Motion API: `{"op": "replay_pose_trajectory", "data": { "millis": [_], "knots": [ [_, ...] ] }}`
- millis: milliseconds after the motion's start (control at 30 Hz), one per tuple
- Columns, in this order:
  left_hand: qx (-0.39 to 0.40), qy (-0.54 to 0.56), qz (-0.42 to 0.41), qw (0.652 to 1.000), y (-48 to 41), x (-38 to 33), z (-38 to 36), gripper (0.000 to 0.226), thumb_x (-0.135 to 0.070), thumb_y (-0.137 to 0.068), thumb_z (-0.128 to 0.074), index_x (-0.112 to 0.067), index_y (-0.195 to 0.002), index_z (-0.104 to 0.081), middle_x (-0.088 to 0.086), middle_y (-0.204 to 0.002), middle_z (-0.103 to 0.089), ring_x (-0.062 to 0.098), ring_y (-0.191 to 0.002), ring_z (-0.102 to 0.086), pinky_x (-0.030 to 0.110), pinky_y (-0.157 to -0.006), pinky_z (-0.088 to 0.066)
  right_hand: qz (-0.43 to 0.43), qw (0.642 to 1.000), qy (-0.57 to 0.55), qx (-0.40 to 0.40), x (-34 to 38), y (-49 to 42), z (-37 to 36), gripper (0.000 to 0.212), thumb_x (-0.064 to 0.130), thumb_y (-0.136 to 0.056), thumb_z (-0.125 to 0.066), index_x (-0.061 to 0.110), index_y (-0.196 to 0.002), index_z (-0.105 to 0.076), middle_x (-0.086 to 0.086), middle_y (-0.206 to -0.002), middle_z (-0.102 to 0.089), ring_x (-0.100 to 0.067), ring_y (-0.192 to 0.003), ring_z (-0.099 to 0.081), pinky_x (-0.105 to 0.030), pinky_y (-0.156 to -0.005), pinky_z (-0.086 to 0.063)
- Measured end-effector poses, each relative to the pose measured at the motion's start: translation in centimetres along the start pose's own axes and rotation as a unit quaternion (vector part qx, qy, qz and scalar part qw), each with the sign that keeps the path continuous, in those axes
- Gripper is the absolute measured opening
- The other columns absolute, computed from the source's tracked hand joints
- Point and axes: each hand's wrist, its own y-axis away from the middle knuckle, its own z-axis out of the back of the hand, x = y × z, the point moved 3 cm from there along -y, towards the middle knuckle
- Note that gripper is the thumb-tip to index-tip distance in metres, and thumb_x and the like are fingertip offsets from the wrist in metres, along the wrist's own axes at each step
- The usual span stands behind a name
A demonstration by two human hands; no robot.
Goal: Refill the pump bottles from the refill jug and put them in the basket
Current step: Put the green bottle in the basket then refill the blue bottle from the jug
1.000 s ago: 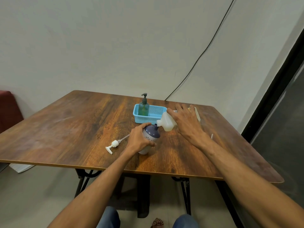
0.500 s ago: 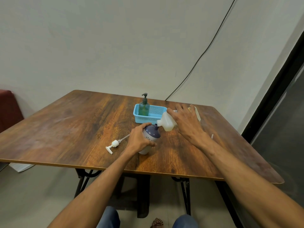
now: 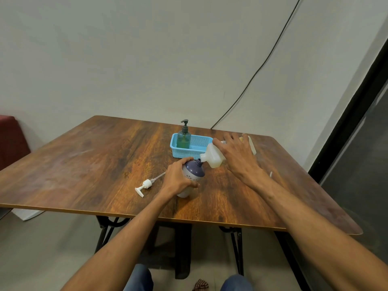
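My left hand (image 3: pixel 177 180) fingers wrapped round purple-topped pump bottle (image 3: pixel 192 175), tilted on bench (image 3: pixel 84 164). My right hand (image 3: pixel 238 156) grips refill jug (image 3: pixel 213 157), spout at bottle's open neck. Removed pump head (image 3: pixel 144 185) lies left. Green pump bottle (image 3: pixel 184 138) stands in blue basket (image 3: pixel 190 151).

I log: plain pale wall (image 3: pixel 147 59) with black cable (image 3: pixel 262 66) running diagonally; wooden table (image 3: pixel 84 164) on black metal legs (image 3: pixel 105 229); grey floor (image 3: pixel 42 248); dark red seat (image 3: pixel 10 139) far left; dark-framed glass panel (image 3: pixel 357 164) right.
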Motion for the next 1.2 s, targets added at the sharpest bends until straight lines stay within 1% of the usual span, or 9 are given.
{"op": "replay_pose_trajectory", "data": {
  "millis": [167,300,500,700,867,1000,1200],
  "knots": [
    [0.001,-0.002,-0.002,1.0,-0.08,-0.11,-0.09,0.096,-0.027,-0.052,-0.096,-0.017,-0.137,-0.054,-0.002,-0.129,-0.061,0.013,-0.116,-0.056,0.031,-0.101,-0.046,-0.001,1.0,0.003,-0.002,-0.03,0.0,0.05,0.071,0.017,-0.073,-0.084,0.025,-0.136,-0.051,-0.012,-0.123,-0.056,-0.034,-0.113,-0.055,-0.06,-0.098,-0.041],
    [0.002,-0.006,-0.001,1.0,-0.16,0.05,-0.12,0.096,-0.03,-0.05,-0.096,-0.019,-0.136,-0.054,-0.003,-0.129,-0.061,0.013,-0.116,-0.056,0.036,-0.103,-0.048,0.003,1.0,-0.004,0.001,-0.05,0.04,0.17,0.068,0.017,-0.078,-0.08,0.025,-0.138,-0.049,-0.012,-0.126,-0.054,-0.033,-0.116,-0.054,-0.06,-0.1,-0.039],
    [0.003,-0.004,-0.002,1.0,-0.2,0.16,-0.21,0.095,-0.029,-0.053,-0.095,-0.018,-0.137,-0.053,-0.001,-0.13,-0.061,0.014,-0.116,-0.056,0.035,-0.103,-0.047,0.003,1.0,0.003,0.002,-0.01,0.01,0.16,0.068,0.014,-0.075,-0.082,0.025,-0.134,-0.05,-0.011,-0.124,-0.055,-0.033,-0.114,-0.054,-0.058,-0.097,-0.04],
    [0.002,-0.005,0.002,1.0,-0.25,0.05,-0.14,0.095,-0.026,-0.053,-0.096,-0.018,-0.138,-0.053,-0.001,-0.131,-0.06,0.014,-0.118,-0.055,0.032,-0.102,-0.045,0.005,1.0,-0.005,0.004,-0.08,-0.07,0.38,0.065,0.013,-0.079,-0.077,0.024,-0.136,-0.049,-0.012,-0.128,-0.053,-0.034,-0.118,-0.052,-0.059,-0.099,-0.037],
    [0.002,0.001,0.002,1.0,-0.12,-0.05,-0.01,0.095,-0.026,-0.053,-0.096,-0.017,-0.137,-0.054,-0.001,-0.13,-0.061,0.013,-0.116,-0.056,0.034,-0.102,-0.047,0.008,1.0,-0.005,0.001,0.0,-0.05,0.43,0.065,0.013,-0.079,-0.077,0.024,-0.136,-0.049,-0.013,-0.128,-0.053,-0.035,-0.118,-0.052,-0.059,-0.1,-0.037],
    [0.0,0.001,0.001,1.0,-0.04,-0.04,0.03,0.095,-0.026,-0.052,-0.096,-0.017,-0.137,-0.054,-0.002,-0.13,-0.061,0.013,-0.115,-0.056,0.026,-0.096,-0.042,0.008,1.0,0.0,-0.001,0.03,-0.07,0.51,0.064,0.012,-0.077,-0.079,0.023,-0.133,-0.051,-0.012,-0.124,-0.054,-0.034,-0.115,-0.053,-0.058,-0.097,-0.038],
    [0.002,0.004,0.004,1.0,0.0,-0.16,0.0,0.095,-0.024,-0.052,-0.096,-0.016,-0.137,-0.054,0.0,-0.13,-0.061,0.015,-0.116,-0.057,0.028,-0.098,-0.044,0.01,1.0,-0.002,0.0,0.0,-0.05,0.5,0.064,0.014,-0.08,-0.077,0.024,-0.136,-0.048,-0.012,-0.127,-0.053,-0.034,-0.118,-0.052,-0.058,-0.1,-0.036]
  ]
}}
